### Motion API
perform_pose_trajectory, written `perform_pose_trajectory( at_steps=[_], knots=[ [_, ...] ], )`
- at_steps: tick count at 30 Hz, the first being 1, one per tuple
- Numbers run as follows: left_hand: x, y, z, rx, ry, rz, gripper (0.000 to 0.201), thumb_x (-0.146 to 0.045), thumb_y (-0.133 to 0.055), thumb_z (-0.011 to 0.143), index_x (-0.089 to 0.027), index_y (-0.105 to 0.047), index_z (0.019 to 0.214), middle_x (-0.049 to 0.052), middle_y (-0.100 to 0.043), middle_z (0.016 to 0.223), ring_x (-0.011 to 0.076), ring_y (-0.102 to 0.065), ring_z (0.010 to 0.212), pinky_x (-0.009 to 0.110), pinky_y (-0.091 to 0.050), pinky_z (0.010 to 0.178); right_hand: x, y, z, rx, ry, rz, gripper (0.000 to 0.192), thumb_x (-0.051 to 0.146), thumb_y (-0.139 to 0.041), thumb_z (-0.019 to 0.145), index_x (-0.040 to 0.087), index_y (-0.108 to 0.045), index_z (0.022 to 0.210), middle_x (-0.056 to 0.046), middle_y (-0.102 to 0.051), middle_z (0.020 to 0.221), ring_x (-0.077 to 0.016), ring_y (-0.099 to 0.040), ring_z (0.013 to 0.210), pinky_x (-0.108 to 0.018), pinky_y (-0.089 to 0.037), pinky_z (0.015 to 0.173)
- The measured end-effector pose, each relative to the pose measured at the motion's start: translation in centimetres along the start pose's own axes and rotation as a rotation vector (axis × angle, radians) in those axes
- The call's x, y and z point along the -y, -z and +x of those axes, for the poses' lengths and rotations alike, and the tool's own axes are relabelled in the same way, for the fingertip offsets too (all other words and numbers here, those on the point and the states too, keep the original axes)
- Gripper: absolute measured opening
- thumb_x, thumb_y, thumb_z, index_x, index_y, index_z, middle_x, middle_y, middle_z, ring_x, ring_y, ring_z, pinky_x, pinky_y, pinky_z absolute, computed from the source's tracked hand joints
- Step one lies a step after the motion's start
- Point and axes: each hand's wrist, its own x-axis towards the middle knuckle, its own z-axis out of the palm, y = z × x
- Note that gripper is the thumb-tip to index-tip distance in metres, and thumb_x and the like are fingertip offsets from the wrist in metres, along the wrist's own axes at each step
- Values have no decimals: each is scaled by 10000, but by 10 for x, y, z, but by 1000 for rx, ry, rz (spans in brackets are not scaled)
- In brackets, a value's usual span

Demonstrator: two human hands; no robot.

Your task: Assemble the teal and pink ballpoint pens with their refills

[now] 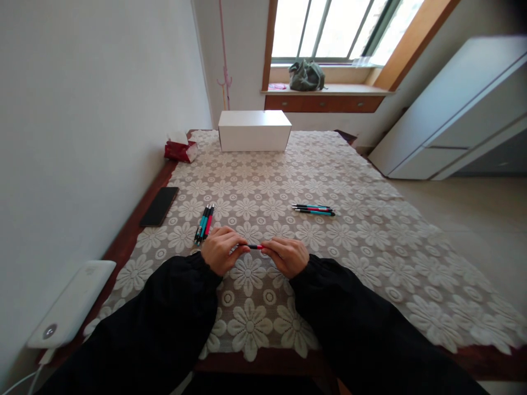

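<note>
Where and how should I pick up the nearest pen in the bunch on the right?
Pinch that pen mid-length, probably best from the near side: it is slim and lies flat and crosswise, with the other pens along its far side.

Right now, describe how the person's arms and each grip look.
The left sleeve and right sleeve are long, loose and black, gathered at the wrists, without visible markings. The left grip and right grip are bare: no gloves show.

Roomy black sleeves [164,318] (gathered cuffs [302,272]), bare hands [220,249]
</note>
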Motion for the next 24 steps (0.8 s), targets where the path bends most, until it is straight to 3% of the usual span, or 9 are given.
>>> perform_pose_trajectory(
  at_steps=[9, 15, 20, 24],
  knots=[
    [3, 2, 3, -125, 144, -51, 191, -411, -723, 905, -227, -766, 878, 32, -782, 829, 216, -683, 824, 369, -506, 803, -4, 1, 4, -52, -47, 68, 312, 438, -498, 1042, 239, -733, 997, -39, -747, 847, -157, -674, 734, -252, -450, 669],
    [1, 6, 3, -105, 200, -93, 224, -386, -627, 960, -225, -768, 891, 43, -776, 834, 220, -682, 851, 368, -519, 820, -4, 4, 4, -145, -18, 71, 278, 371, -499, 1050, 222, -730, 1009, -46, -687, 799, -168, -644, 742, -261, -466, 687],
    [4, 3, 2, -54, 141, -76, 285, -369, -574, 990, -212, -742, 821, 43, -756, 780, 216, -667, 839, 360, -508, 792, -6, 5, 4, -172, 15, 90, 260, 362, -519, 1041, 222, -736, 1016, -52, -684, 809, -175, -624, 748, -275, -484, 705],
    [5, 2, 1, -53, 74, -65, 255, -384, -589, 989, -211, -736, 872, 40, -765, 818, 216, -665, 869, 370, -500, 823, -7, 5, 1, -132, -13, 89, 289, 384, -508, 1044, 234, -752, 1003, -51, -717, 815, -178, -642, 742, -286, -495, 713]
  ],
)
